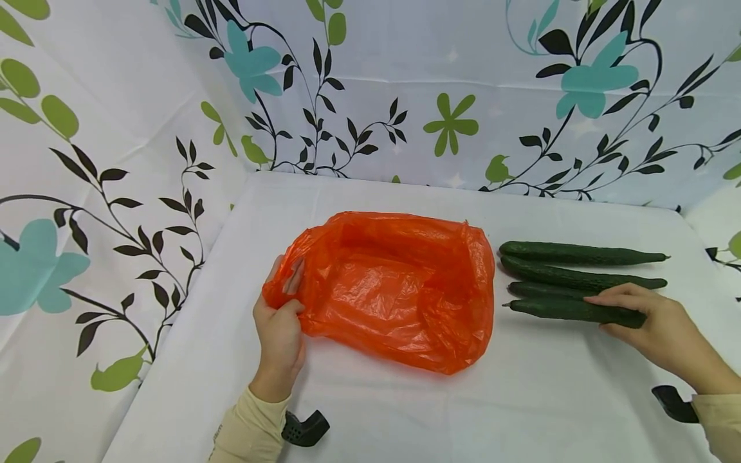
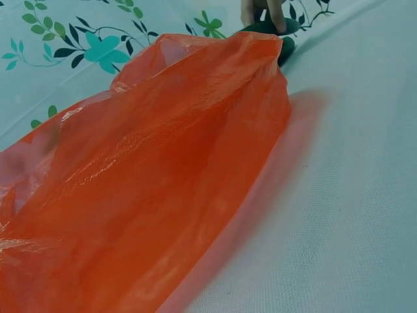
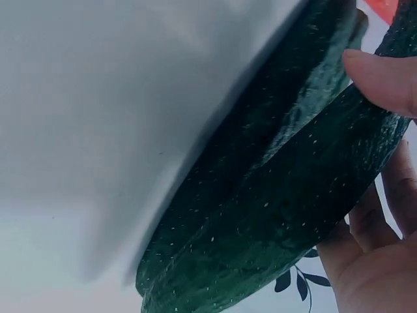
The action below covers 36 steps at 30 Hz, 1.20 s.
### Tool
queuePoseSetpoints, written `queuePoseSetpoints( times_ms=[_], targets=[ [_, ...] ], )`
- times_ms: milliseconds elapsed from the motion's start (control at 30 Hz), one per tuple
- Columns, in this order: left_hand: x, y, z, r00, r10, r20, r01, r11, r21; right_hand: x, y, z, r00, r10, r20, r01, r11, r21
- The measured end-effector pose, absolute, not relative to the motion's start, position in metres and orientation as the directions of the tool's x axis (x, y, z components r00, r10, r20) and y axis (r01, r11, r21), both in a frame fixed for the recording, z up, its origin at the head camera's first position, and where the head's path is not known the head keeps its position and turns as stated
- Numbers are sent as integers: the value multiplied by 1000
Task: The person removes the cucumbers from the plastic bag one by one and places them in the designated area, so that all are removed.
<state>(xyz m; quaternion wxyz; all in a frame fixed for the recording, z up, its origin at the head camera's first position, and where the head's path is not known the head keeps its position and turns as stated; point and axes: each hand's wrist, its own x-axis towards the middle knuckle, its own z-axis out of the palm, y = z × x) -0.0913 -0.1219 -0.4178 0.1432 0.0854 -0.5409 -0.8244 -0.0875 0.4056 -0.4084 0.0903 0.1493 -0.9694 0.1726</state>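
Note:
An orange plastic bag [image 1: 376, 289] lies spread on the white table, its mouth gaping upward. My left hand [image 1: 280, 334] grips the bag's left edge, the thumb in front and other fingers partly behind the film. To the right of the bag, my right hand [image 1: 654, 319] holds the nearest cucumber [image 1: 567, 311] between thumb and fingers, its stem end pointing left. Beyond it lie several more long green cucumbers [image 1: 579, 253], roughly side by side. In the right wrist view the held cucumber [image 3: 260, 215] overlaps another cucumber [image 3: 234, 130]. The left hand is out of sight in the left wrist view.
A white cloth [image 1: 417, 418] covers the table. Behind and to the left hang curtains [image 1: 393, 83] printed with leaves, flowers and birds. Black devices [image 1: 305, 429] sit by both wrists, beside beige sleeves [image 1: 251, 427].

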Motion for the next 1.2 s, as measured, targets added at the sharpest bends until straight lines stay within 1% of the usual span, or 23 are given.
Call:
queuePoseSetpoints(
  times_ms=[133,567,933,1200],
  targets=[
    [-91,-122,-418,-944,-329,4,135,-376,917,-87,405,-413,-943,-265,203,-313,912,-264],
    [-91,-121,-420,-941,-336,-34,102,-378,920,-88,404,-421,-954,-251,164,-284,932,-226],
    [-92,-121,-422,-945,-327,-19,111,-374,921,-90,406,-428,-956,-245,163,-277,935,-222],
    [-95,-120,-422,-946,-324,-13,115,-373,921,-88,406,-430,-968,-209,140,-238,941,-241]
  ],
)
